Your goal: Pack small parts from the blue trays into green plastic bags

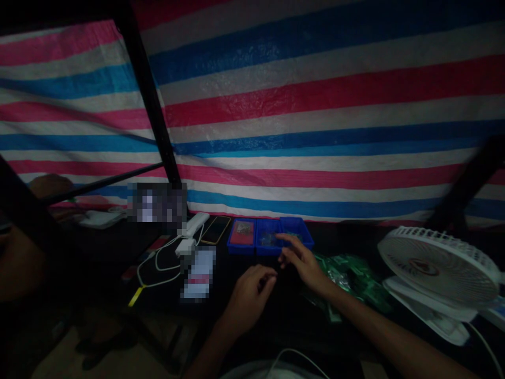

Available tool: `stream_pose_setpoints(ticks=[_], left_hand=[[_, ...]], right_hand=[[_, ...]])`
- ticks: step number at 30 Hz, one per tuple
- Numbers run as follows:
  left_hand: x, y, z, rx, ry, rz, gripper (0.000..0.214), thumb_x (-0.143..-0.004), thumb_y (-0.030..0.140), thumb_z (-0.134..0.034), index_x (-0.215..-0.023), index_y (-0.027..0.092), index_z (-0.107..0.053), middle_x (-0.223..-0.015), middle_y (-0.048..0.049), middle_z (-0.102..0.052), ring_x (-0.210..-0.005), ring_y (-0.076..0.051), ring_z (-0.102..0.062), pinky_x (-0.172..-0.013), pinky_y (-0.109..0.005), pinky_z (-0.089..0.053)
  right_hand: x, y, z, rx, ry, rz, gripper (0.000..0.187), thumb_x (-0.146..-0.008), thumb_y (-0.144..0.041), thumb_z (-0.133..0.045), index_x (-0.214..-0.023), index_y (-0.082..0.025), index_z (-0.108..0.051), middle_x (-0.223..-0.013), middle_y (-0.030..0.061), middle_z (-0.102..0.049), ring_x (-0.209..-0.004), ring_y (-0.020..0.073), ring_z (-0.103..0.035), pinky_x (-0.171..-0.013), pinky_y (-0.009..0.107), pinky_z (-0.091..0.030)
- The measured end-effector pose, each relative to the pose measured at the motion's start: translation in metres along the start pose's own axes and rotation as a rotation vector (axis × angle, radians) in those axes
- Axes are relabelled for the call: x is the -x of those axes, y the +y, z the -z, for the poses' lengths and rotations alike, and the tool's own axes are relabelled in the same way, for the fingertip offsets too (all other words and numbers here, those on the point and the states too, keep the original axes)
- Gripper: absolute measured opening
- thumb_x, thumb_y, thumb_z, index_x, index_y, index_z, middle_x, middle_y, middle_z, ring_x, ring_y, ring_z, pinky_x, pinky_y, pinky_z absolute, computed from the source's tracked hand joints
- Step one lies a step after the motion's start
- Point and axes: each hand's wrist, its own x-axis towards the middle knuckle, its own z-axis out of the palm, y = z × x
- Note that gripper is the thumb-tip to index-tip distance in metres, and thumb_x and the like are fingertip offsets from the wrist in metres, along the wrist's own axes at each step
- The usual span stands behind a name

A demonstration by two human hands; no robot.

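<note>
Over the front edge of the middle blue bin (269, 250) is my right hand (303, 261), its fingers apart and the index finger stretched over small, clear-looking pieces too dim to name. My left hand (252, 292) hovers lower and to the left, above the dark tabletop. Its fingers curl toward the thumb; whatever may be between them is too small and dark to make out. The left blue bin (230, 247) has a reddish lining with small shiny metal-looking pieces on it. A third blue bin (302, 227) adjoins on the right, partly behind my right hand.
Green plastic bags (365, 281) lie beside my right forearm. A white fan (434, 268) stands at the right. To the left are a phone (216, 230), a white power strip (197, 225) with cables and a blurred-out screen (199, 273). Another person's arm (19, 263) shows at far left.
</note>
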Motion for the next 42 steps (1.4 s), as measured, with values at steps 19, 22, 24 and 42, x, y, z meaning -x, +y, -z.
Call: stream_pose_setpoints(ticks=[19,22,24,42], left_hand=[[0.008,0.029,-0.003,-0.256,-0.444,-0.334,0.051,-0.105,0.029,-0.056,-0.152,0.049,-0.049,-0.161,0.0057,-0.051,-0.14,-0.031,-0.051,-0.112,-0.055,-0.041],[0.008,0.029,-0.002,-0.237,-0.445,-0.333,0.047,-0.105,0.028,-0.056,-0.148,0.048,-0.054,-0.157,0.0062,-0.056,-0.14,-0.031,-0.052,-0.113,-0.056,-0.041],[0.008,0.028,-0.003,-0.225,-0.434,-0.327,0.045,-0.103,0.031,-0.061,-0.146,0.046,-0.058,-0.154,0.0048,-0.06,-0.14,-0.031,-0.052,-0.113,-0.056,-0.041],[0.008,0.01,-0.008,-0.29,-0.151,-0.158,0.034,-0.095,0.024,-0.074,-0.128,0.032,-0.07,-0.136,-0.0044,-0.062,-0.126,-0.027,-0.056,-0.107,-0.044,-0.048]], right_hand=[[-0.008,-0.001,0.007,0.037,0.267,0.012,0.041,-0.099,-0.062,-0.057,-0.111,-0.024,-0.065,-0.087,0.003,-0.07,-0.063,0.0168,-0.062,-0.061,0.029,-0.051],[-0.008,-0.003,0.006,0.069,0.276,0.003,0.04,-0.097,-0.061,-0.06,-0.108,-0.023,-0.066,-0.079,0.0014,-0.068,-0.061,0.0165,-0.061,-0.06,0.029,-0.051],[-0.009,-0.005,0.007,0.086,0.267,0.008,0.04,-0.096,-0.061,-0.062,-0.102,-0.022,-0.068,-0.076,0.0012,-0.066,-0.06,0.0168,-0.06,-0.059,0.029,-0.051],[-0.012,0.008,0.016,0.263,0.234,-0.026,0.031,-0.095,-0.05,-0.061,-0.088,-0.021,-0.068,-0.081,0.0019,-0.066,-0.06,0.0162,-0.056,-0.057,0.028,-0.045]])
